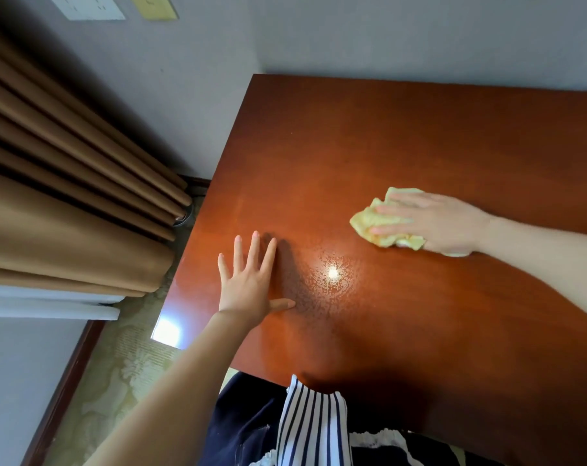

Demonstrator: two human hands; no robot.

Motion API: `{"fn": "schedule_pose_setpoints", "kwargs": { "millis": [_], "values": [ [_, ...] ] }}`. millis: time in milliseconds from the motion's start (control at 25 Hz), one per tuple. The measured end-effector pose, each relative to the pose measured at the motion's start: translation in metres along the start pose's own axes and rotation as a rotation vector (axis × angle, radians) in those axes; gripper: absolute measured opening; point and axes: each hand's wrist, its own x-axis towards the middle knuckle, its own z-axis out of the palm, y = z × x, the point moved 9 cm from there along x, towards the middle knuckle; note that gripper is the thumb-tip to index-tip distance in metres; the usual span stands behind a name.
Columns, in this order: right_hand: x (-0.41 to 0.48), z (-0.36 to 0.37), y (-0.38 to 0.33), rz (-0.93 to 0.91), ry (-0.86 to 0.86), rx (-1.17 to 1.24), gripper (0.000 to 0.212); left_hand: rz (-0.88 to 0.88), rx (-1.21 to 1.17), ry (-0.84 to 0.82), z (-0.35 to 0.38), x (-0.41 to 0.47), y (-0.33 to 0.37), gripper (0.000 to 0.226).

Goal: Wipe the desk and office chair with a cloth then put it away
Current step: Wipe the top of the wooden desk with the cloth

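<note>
At the far left of the view hang brown curtains [67, 183], well to the left of the worktop [419, 136], with patterned carpet [124, 381] on the floor between them. Coming onto the worktop, we have our left hand [248, 287] laid flat near its left edge, fingers straight and spread, thumb out to the side, holding nothing and steadying us. Just right of that hand a bright light reflection [333, 273] sits on the wood, and the surface round it looks mottled, which we take for damp film or smears. Further right, about the middle of the worktop, our right hand [433, 222] presses the bunched yellow cloth [379, 223] down on the wood with straight fingers laid across it; the cloth pokes out beyond the fingertips and below the palm.

We judge ourselves to be partway through wiping the worktop. How much of it has been covered we cannot tell. The office chair is not in view, so we judge that wiping it, and then putting the cloth away, is yet to come.
</note>
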Motion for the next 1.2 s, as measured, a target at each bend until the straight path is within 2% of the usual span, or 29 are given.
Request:
{"fn": "schedule_pose_setpoints", "kwargs": {
  "millis": [120, 200, 320, 400, 480, 560, 800, 920, 1000, 1080, 1200],
  "values": [
    [0.019, -0.003, 0.043, 0.228, -0.042, -0.005, 0.06, -0.026, 0.035, -0.013, 0.003, 0.002, -0.005, 0.119],
    [0.039, -0.006, 0.055, 0.391, -0.069, 0.113, 0.052, -0.051, 0.033, -0.037, 0.004, 0.006, -0.008, 0.122],
    [0.067, -0.005, 0.05, 0.676, -0.104, 0.323, 0.048, -0.06, 0.051, -0.077, 0.005, 0.01, -0.009, 0.126],
    [0.08, -0.002, 0.031, 0.748, -0.106, 0.375, 0.048, -0.051, 0.082, -0.094, 0.006, 0.012, -0.008, 0.127],
    [0.088, -0.002, 0.005, 0.654, -0.096, 0.343, 0.049, -0.044, 0.092, -0.104, 0.006, 0.014, -0.008, 0.128],
    [0.086, -0.003, -0.024, 0.469, -0.066, 0.291, 0.05, -0.043, 0.076, -0.118, 0.007, 0.014, -0.008, 0.128],
    [0.029, 0.004, -0.102, 0.014, -0.069, 0.165, 0.051, -0.033, 0.039, -0.122, 0.011, 0.015, -0.009, 0.127],
    [0.003, 0.0, -0.105, -0.185, -0.078, 0.056, 0.07, -0.024, -0.023, -0.12, 0.015, 0.014, -0.01, 0.126],
    [0.001, -0.006, -0.082, -0.183, -0.063, -0.005, 0.08, -0.029, -0.11, -0.133, 0.019, 0.014, -0.012, 0.126],
    [0.009, -0.004, -0.047, -0.054, -0.102, 0.015, 0.082, -0.028, -0.16, -0.147, 0.021, 0.013, -0.012, 0.126],
    [0.028, -0.011, 0.004, 0.161, -0.105, 0.068, 0.066, -0.029, -0.176, -0.15, 0.021, 0.013, -0.011, 0.127]
  ]
}}
